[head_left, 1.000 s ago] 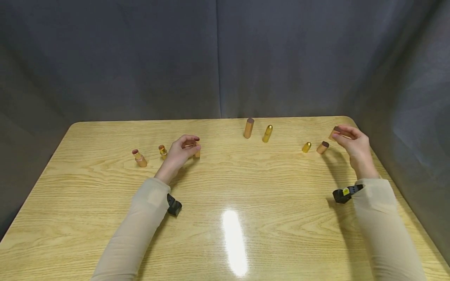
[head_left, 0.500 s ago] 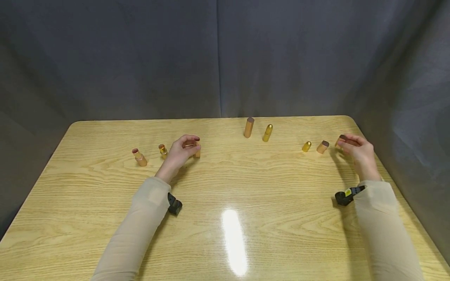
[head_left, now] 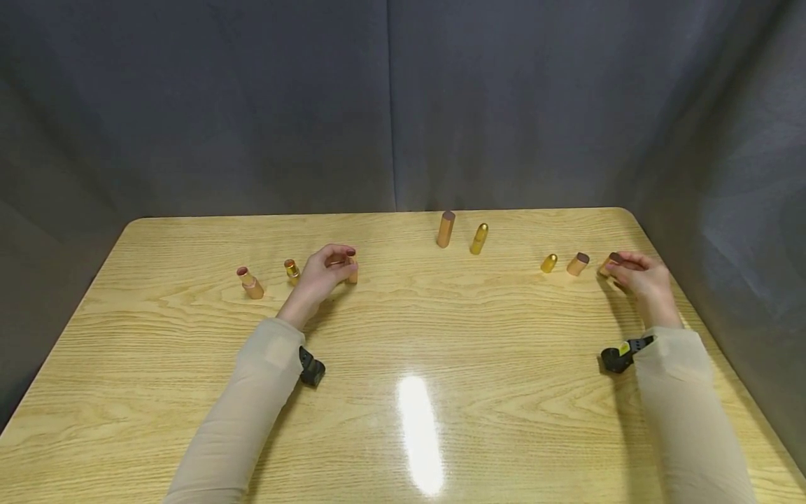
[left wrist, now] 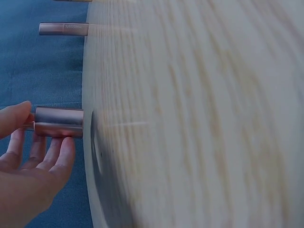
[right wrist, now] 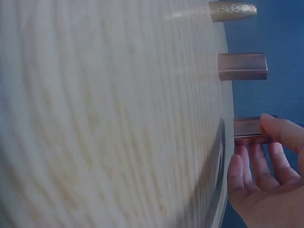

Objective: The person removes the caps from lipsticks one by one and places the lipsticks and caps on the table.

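My left hand (head_left: 322, 275) pinches an uncapped rose-gold lipstick (head_left: 353, 272) standing upright on the table. In the left wrist view, the thumb lies at the narrower top of this lipstick (left wrist: 59, 122), with the fingertips along its side. At the right end of the row, my right hand (head_left: 646, 281) holds a rose-gold lipstick cap (head_left: 607, 267) between thumb and fingers. The right wrist view has this cap (right wrist: 248, 126) on the tabletop, thumb near its upper end. Beside it stand a second rose-gold cap (head_left: 577, 264) and a smaller gold cap (head_left: 549, 264).
Left of my left hand stand an uncapped rose-gold lipstick (head_left: 252, 285) and an uncapped gold one (head_left: 292, 270), partly behind the hand. A tall rose-gold tube (head_left: 446, 231) and a gold bullet-shaped tube (head_left: 479, 239) stand mid-back on the wooden table (head_left: 504, 392). Dark curtains (head_left: 283, 105) surround it.
My right hand has come nearer and slightly to the right, bringing the rose-gold cap down to the tabletop in line with the other caps. The left hand stays almost still on its lipstick.
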The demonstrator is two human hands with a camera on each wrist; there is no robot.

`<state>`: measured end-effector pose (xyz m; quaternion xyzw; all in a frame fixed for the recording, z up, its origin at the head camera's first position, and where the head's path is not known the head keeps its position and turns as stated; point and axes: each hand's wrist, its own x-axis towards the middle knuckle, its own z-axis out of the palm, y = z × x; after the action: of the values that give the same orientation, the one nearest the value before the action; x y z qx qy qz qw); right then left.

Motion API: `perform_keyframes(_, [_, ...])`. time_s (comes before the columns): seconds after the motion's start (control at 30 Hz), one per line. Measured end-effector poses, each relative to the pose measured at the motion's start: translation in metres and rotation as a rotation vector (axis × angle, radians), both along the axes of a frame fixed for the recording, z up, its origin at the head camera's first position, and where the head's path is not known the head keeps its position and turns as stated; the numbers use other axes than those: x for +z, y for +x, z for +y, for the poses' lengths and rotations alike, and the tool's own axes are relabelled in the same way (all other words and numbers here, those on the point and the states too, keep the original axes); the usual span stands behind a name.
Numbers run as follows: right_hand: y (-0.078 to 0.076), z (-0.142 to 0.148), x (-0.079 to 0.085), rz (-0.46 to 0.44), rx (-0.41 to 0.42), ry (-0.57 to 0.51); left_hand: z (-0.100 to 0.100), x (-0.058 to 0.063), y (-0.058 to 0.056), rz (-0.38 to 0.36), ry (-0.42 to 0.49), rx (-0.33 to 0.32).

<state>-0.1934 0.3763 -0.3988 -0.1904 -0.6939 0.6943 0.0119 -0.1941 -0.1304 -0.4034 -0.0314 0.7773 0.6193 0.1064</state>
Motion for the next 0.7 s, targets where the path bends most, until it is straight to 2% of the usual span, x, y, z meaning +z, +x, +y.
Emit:
perform_keyframes(0.3, [0.002, 0.008, -0.008, 0.000, 0.077, 0.039, -0.001, -0.003, 0.000, 0.006, 0.009, -0.016])
perform_keyframes(0.53, [0.000, 0.015, -0.014, -0.036, 0.069, 0.075, -0.003, -0.005, 0.000, 0.004, 0.006, -0.040])
perform_keyframes(0.7, [0.000, 0.016, -0.014, -0.035, 0.098, 0.041, -0.003, -0.005, 0.000, 0.012, -0.012, -0.047])
